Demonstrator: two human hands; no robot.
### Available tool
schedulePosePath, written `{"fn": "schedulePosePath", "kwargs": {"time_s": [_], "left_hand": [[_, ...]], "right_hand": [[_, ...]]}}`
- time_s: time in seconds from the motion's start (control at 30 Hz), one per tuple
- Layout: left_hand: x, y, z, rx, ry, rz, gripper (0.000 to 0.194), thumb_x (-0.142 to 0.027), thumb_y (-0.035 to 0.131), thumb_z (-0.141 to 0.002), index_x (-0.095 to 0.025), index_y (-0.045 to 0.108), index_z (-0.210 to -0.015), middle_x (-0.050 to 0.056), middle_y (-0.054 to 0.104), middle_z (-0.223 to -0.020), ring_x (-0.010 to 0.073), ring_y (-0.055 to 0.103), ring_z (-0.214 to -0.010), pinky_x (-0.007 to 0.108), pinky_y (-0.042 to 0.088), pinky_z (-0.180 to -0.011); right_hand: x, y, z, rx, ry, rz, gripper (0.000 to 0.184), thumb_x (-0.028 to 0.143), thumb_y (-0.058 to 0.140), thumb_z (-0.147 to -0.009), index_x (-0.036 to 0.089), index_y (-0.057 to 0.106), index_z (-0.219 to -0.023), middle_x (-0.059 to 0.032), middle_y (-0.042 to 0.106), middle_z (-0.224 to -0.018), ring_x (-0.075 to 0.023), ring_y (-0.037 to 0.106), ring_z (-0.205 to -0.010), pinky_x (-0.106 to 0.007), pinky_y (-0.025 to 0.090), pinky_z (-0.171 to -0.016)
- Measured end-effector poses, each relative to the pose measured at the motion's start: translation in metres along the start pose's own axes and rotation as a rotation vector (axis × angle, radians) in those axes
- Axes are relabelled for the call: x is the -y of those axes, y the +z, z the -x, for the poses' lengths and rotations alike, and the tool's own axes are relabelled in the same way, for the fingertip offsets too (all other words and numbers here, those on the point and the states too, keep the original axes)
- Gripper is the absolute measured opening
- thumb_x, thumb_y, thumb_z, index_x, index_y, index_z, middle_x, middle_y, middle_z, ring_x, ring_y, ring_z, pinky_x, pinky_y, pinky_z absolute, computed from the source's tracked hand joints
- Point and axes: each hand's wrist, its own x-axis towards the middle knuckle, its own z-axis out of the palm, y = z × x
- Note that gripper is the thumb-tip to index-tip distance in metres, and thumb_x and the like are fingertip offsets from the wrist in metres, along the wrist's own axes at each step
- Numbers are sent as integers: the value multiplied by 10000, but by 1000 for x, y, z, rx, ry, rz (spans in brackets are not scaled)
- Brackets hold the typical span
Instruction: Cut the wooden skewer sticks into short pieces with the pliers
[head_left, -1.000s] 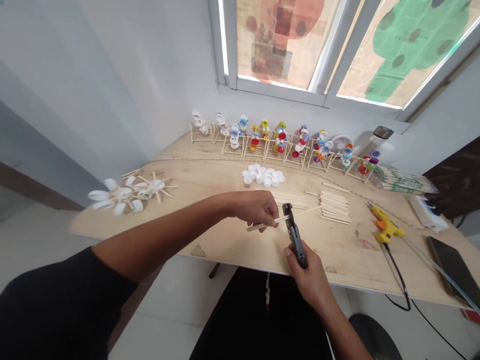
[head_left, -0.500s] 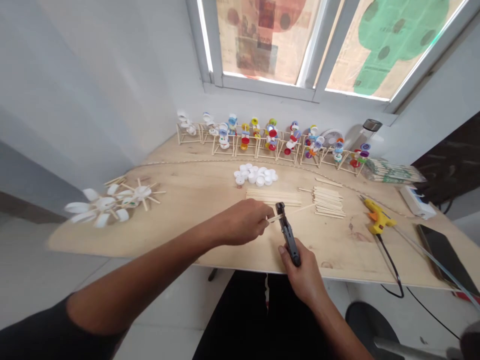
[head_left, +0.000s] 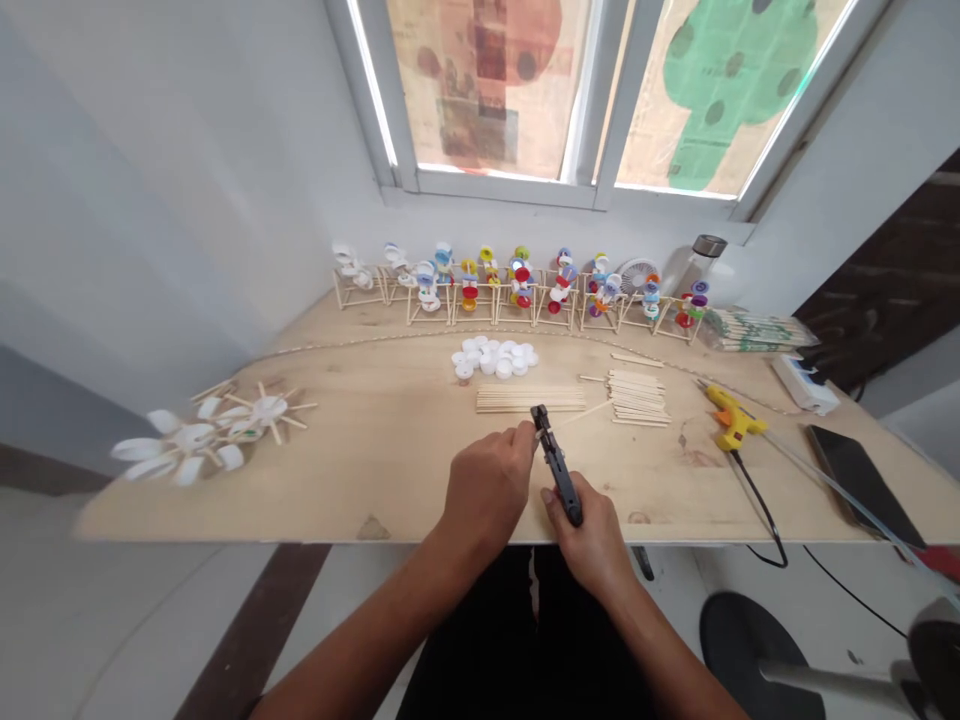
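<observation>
My right hand [head_left: 596, 535] is wrapped round the handles of black pliers [head_left: 557, 468], whose head points away from me over the table. My left hand [head_left: 491, 485] is closed in a pinch close beside the plier head. Between its fingers is a thin wooden stick [head_left: 586, 413], which passes at the jaws and sticks out to the right. The fingertips largely hide the held end. Just beyond the hands lie a bundle of long wooden sticks [head_left: 529, 399] and, to its right, a pile of short cut sticks [head_left: 637, 398].
White bottle caps [head_left: 495, 357] lie behind the sticks. Several stick-framed wheels with coloured caps [head_left: 521, 290] line the wall. Loose cap wheels [head_left: 187, 440] lie at left. On the right are a yellow glue gun [head_left: 735, 418], a phone [head_left: 862, 490] and a power strip [head_left: 806, 385].
My left hand has drawn nearer to the pliers, its forearm swinging in more upright, and the held stick shows less on its left side. The whole view has shifted slightly.
</observation>
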Motion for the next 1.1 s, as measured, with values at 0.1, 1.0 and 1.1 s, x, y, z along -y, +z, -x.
{"fn": "schedulePosePath", "kwargs": {"time_s": [0.1, 1.0, 1.1], "left_hand": [[1, -5, 3, -64, 54, -76, 141, -130, 415, -818, -168, 550, -834, 43, 609, -704, 188, 563, -638, 276, 366, -542], [23, 16, -8, -553, 419, -21, 169, -86, 424, -818, -112, 556, -919, 42, 588, -673, 136, 538, -614, 241, 383, -549], [21, 9, -5, -540, 400, -32, 182, -99, 404, -829, -120, 565, -910, 25, 567, -633, 122, 526, -570, 230, 368, -511]], "right_hand": [[2, -2, 1, 23, -4, -16, 219, 386, 434, -811, 198, 497, -717, 2, 576, -613, -149, 520, -566, -234, 356, -548], [19, -17, 3, 213, 137, -430, 162, 306, 501, -779, 181, 524, -880, 43, 491, -624, -107, 455, -523, -221, 386, -524], [21, -18, 4, 163, 95, -316, 149, 279, 503, -767, 187, 537, -879, 39, 520, -623, -119, 470, -542, -227, 382, -535]]}}
